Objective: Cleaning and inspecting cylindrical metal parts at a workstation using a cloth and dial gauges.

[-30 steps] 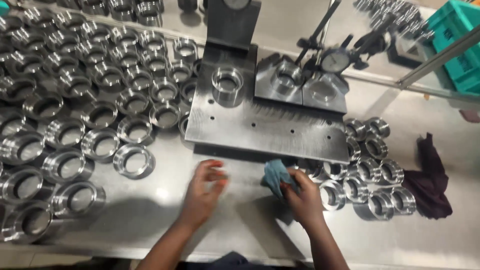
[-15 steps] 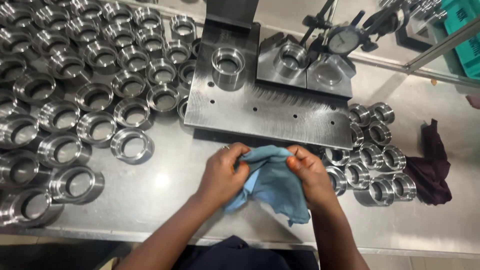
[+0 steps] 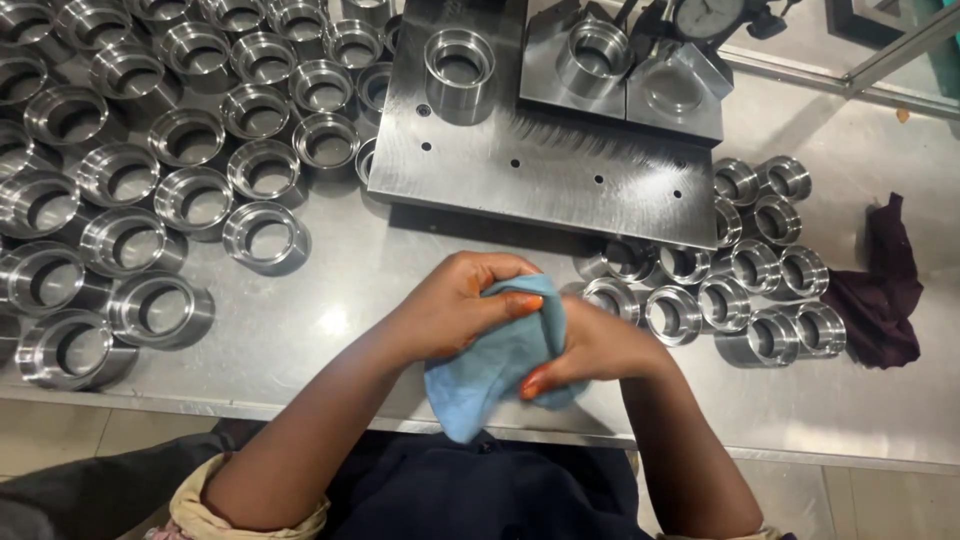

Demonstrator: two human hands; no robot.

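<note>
Left hand point(image 3: 455, 305) and right hand point(image 3: 590, 350) are both clenching a blue cloth point(image 3: 500, 365) over the tabletop point(image 3: 340, 290) edge (whatever it wraps is hidden); wiping seems underway, so the grip needs turning.

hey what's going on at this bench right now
A person holds a light blue cloth bunched between the left hand and right hand, over the front edge of a steel table. Rows of shiny machined metal rings cover the table's left side, a smaller group sits to the right, and a thick steel plate lies behind.
</note>
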